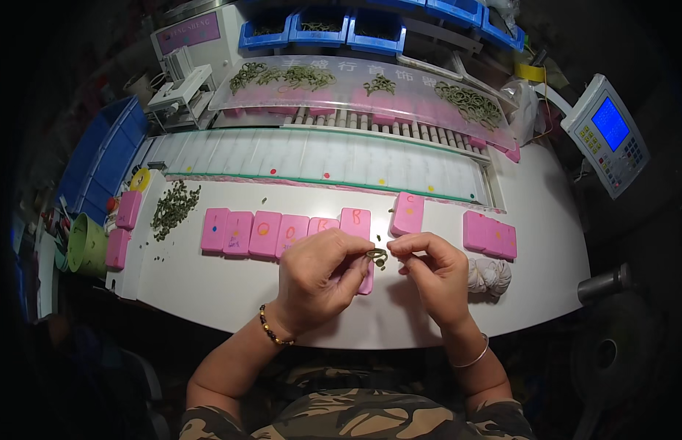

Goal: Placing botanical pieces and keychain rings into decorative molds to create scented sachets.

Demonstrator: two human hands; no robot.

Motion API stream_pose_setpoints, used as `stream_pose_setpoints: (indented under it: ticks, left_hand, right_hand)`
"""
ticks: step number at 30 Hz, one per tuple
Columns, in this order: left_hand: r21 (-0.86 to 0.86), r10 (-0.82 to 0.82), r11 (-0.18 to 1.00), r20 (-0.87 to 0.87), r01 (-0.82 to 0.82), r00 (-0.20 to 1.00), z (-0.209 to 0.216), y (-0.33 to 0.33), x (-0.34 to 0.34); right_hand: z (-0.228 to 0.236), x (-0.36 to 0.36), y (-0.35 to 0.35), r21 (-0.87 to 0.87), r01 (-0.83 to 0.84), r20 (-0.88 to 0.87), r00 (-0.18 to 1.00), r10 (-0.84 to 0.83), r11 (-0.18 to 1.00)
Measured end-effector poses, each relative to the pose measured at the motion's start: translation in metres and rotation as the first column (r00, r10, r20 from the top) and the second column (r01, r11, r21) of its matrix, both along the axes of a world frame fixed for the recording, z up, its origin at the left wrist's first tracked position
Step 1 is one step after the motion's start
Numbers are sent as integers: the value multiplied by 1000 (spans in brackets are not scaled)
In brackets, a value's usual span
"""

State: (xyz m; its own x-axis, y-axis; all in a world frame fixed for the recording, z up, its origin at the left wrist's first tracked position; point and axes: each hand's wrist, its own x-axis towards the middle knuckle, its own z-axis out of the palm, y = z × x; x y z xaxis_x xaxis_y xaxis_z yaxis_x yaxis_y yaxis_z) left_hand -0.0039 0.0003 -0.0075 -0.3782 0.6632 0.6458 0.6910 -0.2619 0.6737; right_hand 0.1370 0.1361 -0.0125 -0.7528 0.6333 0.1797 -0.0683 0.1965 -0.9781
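Note:
My left hand (319,270) is closed in a pinch on a small dark green ring-shaped piece (376,254) over the middle of the white table. Close beside it, my right hand (434,275) has thumb and forefinger pressed together; whatever lies between those fingertips is too small to make out. A few green crumbs lie on the table near the fingertips. Partly hidden beneath the left hand is a pink block (366,281). Beyond the hands stand a lettered pink block (355,220) and, further right, another pink block (407,214).
Several pink blocks (264,235) line up at left, others (489,235) at right beside a white cloth bundle (489,277). Green scraps (175,209) are heaped at far left. Behind are a glass-edged strip (319,163), a clear shelf (341,92) with green pieces, blue bins (319,28) and a control panel (608,136).

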Motion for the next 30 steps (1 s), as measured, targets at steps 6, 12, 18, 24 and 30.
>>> stream_pose_setpoints:
  ticks: [6,12,18,24,30]
  left_hand:
    - [-42,89,995,-5,-89,996,2,3,-2]
    - [-161,31,987,173,-2,984,2,4,-11]
    - [-369,-27,863,647,344,762,14,8,-27]
    - [-652,-76,433,662,623,746,28,44,-90]
    - [-228,-138,812,820,538,556,94,128,-201]
  right_hand:
    - [8,-1,11,596,26,-38,999,-3,802]
    - [16,-2,4,235,-8,137,990,-25,972]
    - [17,-12,5,18,-57,-23,998,57,998]
    - [12,4,22,70,32,26,999,-34,997]
    - [20,9,15,8,31,50,998,-31,999]
